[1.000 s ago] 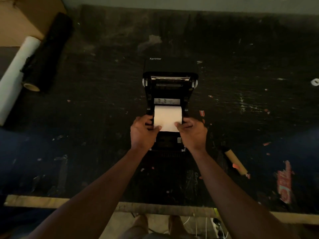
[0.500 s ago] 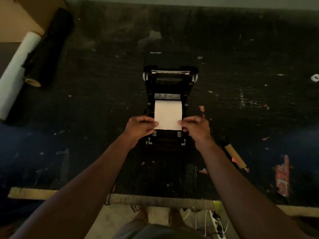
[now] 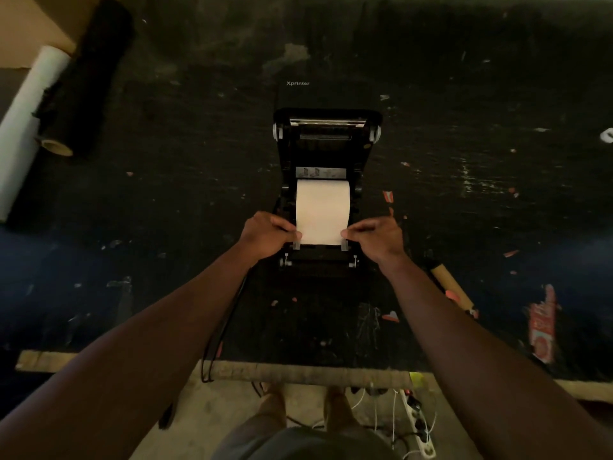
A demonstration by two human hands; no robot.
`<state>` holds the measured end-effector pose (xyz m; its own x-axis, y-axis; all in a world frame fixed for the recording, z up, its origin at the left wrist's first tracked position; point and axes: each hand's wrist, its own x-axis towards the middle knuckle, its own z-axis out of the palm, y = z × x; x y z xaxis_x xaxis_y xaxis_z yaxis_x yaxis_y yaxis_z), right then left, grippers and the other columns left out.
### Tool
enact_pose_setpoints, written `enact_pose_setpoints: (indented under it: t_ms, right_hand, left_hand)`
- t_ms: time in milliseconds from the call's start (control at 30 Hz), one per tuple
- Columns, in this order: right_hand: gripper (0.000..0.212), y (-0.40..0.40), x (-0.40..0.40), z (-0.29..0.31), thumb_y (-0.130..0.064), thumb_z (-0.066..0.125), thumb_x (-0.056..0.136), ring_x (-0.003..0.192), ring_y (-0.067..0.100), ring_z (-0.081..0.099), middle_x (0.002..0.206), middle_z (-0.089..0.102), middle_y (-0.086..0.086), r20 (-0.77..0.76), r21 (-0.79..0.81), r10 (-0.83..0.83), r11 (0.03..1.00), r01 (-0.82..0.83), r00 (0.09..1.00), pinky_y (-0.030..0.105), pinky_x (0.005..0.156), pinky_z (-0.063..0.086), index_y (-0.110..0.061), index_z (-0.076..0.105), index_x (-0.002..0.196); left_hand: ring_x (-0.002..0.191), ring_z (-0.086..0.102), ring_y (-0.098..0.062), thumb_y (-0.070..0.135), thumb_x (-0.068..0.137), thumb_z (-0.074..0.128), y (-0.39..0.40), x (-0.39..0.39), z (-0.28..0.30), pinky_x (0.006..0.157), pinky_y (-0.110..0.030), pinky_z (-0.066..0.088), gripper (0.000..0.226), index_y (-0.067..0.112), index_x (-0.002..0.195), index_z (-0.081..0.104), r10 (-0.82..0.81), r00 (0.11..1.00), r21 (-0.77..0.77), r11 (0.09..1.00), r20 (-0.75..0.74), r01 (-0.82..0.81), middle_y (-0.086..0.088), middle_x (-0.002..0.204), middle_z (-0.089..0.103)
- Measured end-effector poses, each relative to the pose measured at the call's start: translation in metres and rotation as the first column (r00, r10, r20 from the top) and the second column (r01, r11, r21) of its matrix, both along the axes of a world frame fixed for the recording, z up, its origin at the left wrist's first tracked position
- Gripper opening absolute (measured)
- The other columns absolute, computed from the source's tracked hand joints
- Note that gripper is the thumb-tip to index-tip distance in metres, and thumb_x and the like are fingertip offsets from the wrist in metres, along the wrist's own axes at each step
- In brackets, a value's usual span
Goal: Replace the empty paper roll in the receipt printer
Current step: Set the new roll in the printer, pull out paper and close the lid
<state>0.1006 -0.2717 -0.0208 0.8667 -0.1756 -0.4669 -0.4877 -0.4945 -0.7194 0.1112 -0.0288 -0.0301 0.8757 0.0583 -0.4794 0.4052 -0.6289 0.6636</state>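
Observation:
A black receipt printer (image 3: 326,137) stands in the middle of the dark table with its lid swung open toward the back. A white paper roll (image 3: 322,207) lies in its bay, and a flat length of paper runs from it toward me. My left hand (image 3: 268,234) pinches the paper's left front corner. My right hand (image 3: 374,236) pinches the right front corner. The paper's front edge lies over the printer's front slot. A brown cardboard core (image 3: 452,287) lies on the table to the right of the printer.
A long white roll (image 3: 30,111) and a black roll (image 3: 86,78) lie at the far left. A red packet (image 3: 542,327) sits near the right front edge. A black cable (image 3: 219,330) hangs over the table's front edge (image 3: 298,373). A power strip (image 3: 419,423) lies on the floor.
Both hands have pulled the loose end of the paper further out of the roll toward me, so a longer flat strip shows. The view has shifted slightly.

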Motion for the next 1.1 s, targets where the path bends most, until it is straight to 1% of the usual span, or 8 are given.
enact_pose_setpoints:
  t_ms: [233, 367, 467, 567, 667, 833, 967, 1100]
  right_hand:
    - [0.019, -0.008, 0.013, 0.007, -0.023, 0.092, 0.074, 0.08, -0.002, 0.058, 0.076, 0.066, -0.018, -0.102, -0.009, 0.105, 0.994, -0.107, 0.989, 0.026, 0.089, 0.047, -0.033, 0.077, 0.07]
    - [0.011, -0.007, 0.014, 0.015, -0.024, 0.091, 0.075, 0.079, 0.002, 0.063, 0.075, 0.068, -0.014, -0.113, -0.068, 0.18, 0.98, -0.188, 0.977, 0.024, 0.081, 0.049, -0.029, 0.081, 0.075]
    - [0.003, -0.001, -0.001, 0.019, -0.024, 0.084, 0.08, 0.08, 0.013, 0.074, 0.082, 0.077, -0.006, 0.027, -0.266, 0.212, 0.944, -0.197, 0.977, 0.025, 0.07, 0.057, -0.024, 0.082, 0.082]
    - [0.006, 0.009, -0.028, 0.021, -0.018, 0.079, 0.079, 0.082, 0.02, 0.069, 0.093, 0.071, 0.001, 0.329, -0.43, 0.417, 0.865, -0.259, 0.847, 0.039, 0.075, 0.06, -0.019, 0.075, 0.084]
    - [0.028, 0.02, -0.045, 0.015, -0.019, 0.081, 0.08, 0.108, 0.027, 0.065, 0.114, 0.068, 0.007, 0.33, -0.544, 0.632, 0.734, -0.406, 0.701, 0.044, 0.091, 0.052, -0.013, 0.077, 0.108]
    - [0.029, 0.023, -0.05, 0.004, -0.025, 0.069, 0.091, 0.122, 0.029, 0.059, 0.125, 0.065, 0.008, 0.223, -0.632, 0.732, 0.612, -0.476, 0.644, 0.047, 0.097, 0.045, -0.012, 0.074, 0.116]
    - [0.024, 0.021, -0.046, 0.005, -0.024, 0.068, 0.089, 0.114, 0.029, 0.061, 0.117, 0.067, 0.006, 0.216, -0.663, 0.752, 0.581, -0.472, 0.622, 0.046, 0.093, 0.046, -0.013, 0.075, 0.109]
    - [0.021, 0.02, -0.038, 0.01, -0.019, 0.067, 0.089, 0.116, 0.028, 0.061, 0.116, 0.069, 0.005, 0.18, -0.673, 0.784, 0.539, -0.506, 0.595, 0.043, 0.092, 0.042, -0.016, 0.076, 0.108]
  left_hand:
    - [0.09, 0.067, -0.002, 0.039, 0.08, 0.087, 0.003, 0.003, 0.0, 0.074, -0.017, 0.046, 0.014, 0.03, 0.091, 0.084, -0.028, 0.998, -0.062, 0.998, -0.052, 0.024, 0.012, 0.088, 0.074]
    - [0.091, 0.067, -0.01, 0.036, 0.08, 0.087, -0.002, 0.01, 0.006, 0.084, -0.022, 0.05, 0.021, 0.023, 0.096, 0.085, -0.047, 0.996, 0.027, 0.998, -0.076, 0.049, 0.004, 0.095, 0.076]
    - [0.078, 0.066, -0.011, 0.033, 0.078, 0.086, -0.006, 0.019, 0.014, 0.076, -0.025, 0.05, 0.021, 0.019, 0.093, 0.083, -0.099, 0.985, 0.127, 0.985, -0.143, 0.117, -0.002, 0.097, 0.078]
    - [0.08, 0.067, -0.018, 0.036, 0.073, 0.087, -0.012, 0.027, 0.023, 0.067, -0.029, 0.051, 0.032, 0.011, 0.092, 0.079, -0.145, 0.965, 0.216, 0.957, -0.218, 0.193, -0.006, 0.094, 0.075]
    - [0.071, 0.064, -0.019, 0.038, 0.069, 0.088, -0.016, 0.029, 0.031, 0.054, -0.029, 0.043, 0.039, 0.007, 0.085, 0.072, -0.186, 0.955, 0.3, 0.92, -0.231, 0.252, -0.009, 0.088, 0.072]
    - [0.096, 0.07, -0.028, 0.054, 0.077, 0.078, -0.025, 0.01, 0.037, 0.072, -0.035, 0.055, 0.054, 0.01, 0.11, 0.072, -0.255, 0.957, 0.553, 0.782, -0.137, 0.287, -0.01, 0.109, 0.072]
    - [0.076, 0.064, -0.016, 0.039, 0.089, 0.072, -0.024, -0.037, 0.039, 0.064, -0.033, 0.055, 0.016, 0.022, 0.091, 0.072, -0.422, 0.861, 0.511, 0.827, 0.285, 0.236, 0.0, 0.094, 0.068]
    - [0.126, 0.06, -0.027, 0.02, 0.09, 0.069, -0.025, -0.059, 0.032, 0.107, -0.044, 0.045, 0.039, 0.016, 0.13, 0.07, -0.621, 0.71, 0.469, 0.762, 0.332, 0.447, -0.008, 0.138, 0.066]
